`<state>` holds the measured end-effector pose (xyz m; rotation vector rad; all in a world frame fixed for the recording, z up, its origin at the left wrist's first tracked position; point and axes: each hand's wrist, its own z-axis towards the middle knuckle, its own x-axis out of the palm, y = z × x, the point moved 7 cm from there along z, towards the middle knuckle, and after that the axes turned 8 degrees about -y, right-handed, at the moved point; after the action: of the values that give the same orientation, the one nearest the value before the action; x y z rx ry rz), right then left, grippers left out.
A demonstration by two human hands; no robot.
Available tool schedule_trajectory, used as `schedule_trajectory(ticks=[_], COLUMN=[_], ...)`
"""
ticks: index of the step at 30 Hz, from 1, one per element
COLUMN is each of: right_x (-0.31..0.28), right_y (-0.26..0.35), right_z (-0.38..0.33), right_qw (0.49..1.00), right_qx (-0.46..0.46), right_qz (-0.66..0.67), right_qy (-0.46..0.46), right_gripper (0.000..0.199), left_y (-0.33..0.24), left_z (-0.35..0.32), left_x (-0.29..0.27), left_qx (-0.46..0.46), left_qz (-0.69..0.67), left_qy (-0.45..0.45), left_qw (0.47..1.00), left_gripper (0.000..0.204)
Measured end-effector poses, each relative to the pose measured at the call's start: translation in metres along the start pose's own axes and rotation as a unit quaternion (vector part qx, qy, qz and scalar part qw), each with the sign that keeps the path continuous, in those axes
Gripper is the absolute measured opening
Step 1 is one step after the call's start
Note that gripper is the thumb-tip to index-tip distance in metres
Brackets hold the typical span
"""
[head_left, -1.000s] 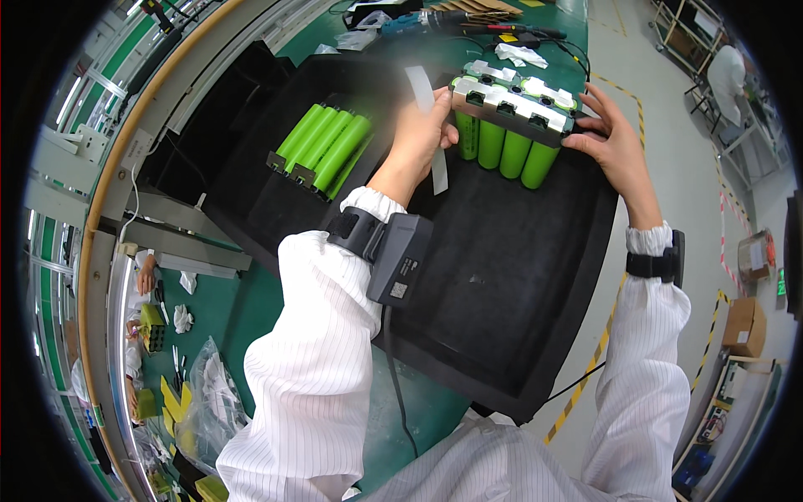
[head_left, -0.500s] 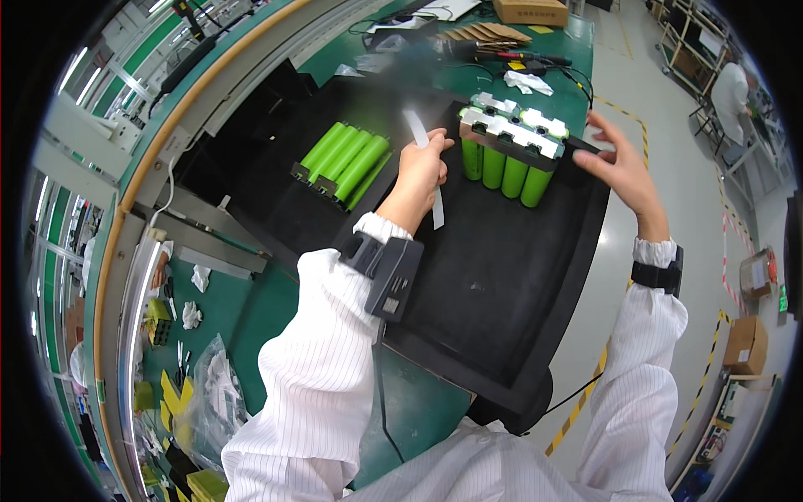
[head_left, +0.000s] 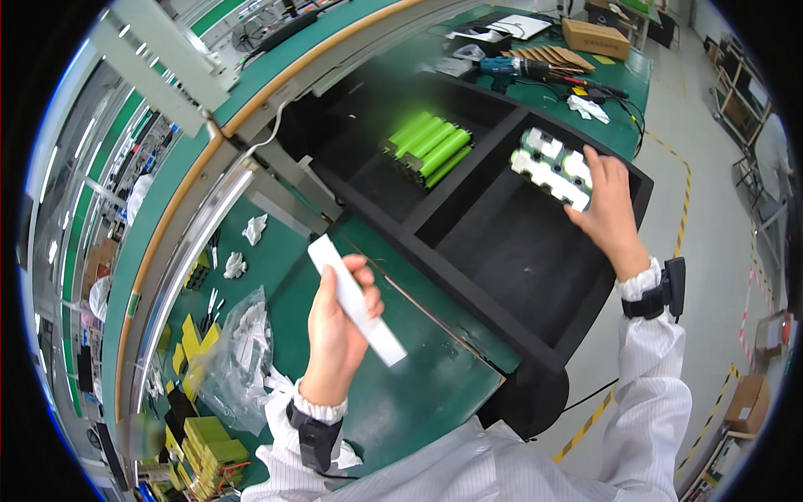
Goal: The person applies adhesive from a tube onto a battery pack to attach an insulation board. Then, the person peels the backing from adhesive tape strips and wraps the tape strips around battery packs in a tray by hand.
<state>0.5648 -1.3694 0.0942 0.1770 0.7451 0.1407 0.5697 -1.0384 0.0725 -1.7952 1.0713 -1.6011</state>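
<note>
1. Green benchtop (head_left: 410, 406) under everything, grey floor (head_left: 661, 309) stretching off to the right.
2. Left hand (head_left: 339, 330) now: thumb and fingers closed on a white strip (head_left: 358, 308), holding it slantwise above the bench.
3. Over to the right hand (head_left: 615, 209), thumb and fingers parted around the near-right end of the battery pack (head_left: 552, 167); how firmly they grip, I cannot tell.
4. That pack sits toward the far side of the right compartment of a black tray (head_left: 519, 259), white top facing up, its right end hidden by the hand.
5. Across the divider, green cells (head_left: 439, 151) lie in the left compartment, dark blur clouding the corner behind them.
6. Further out, a clear plastic bag (head_left: 238, 368) and yellow blocks (head_left: 213, 452) crowd the left.
7. Far end: a drill (head_left: 502, 71), crumpled tissue (head_left: 588, 109), a cardboard box (head_left: 595, 39).
8. Beyond, striped tape (head_left: 585, 431) crosses the floor.
</note>
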Motion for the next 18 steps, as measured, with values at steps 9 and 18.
schedule_trajectory(ticks=[9,18], right_x=[0.014,-0.046], right_y=[0.06,0.211], right_z=[-0.032,-0.056], right_qw=[0.982,0.908], right_qx=[-0.061,0.044], right_qz=[-0.157,0.316], right_qy=[0.09,0.27], right_gripper=[0.095,0.055], left_y=[-0.014,-0.025], left_z=[-0.069,-0.084], left_x=[-0.1,-0.053], left_qx=[-0.025,-0.008], left_qz=[-0.028,-0.02], left_qy=[-0.107,-0.057], left_qw=[0.994,0.998], left_gripper=[0.042,0.033])
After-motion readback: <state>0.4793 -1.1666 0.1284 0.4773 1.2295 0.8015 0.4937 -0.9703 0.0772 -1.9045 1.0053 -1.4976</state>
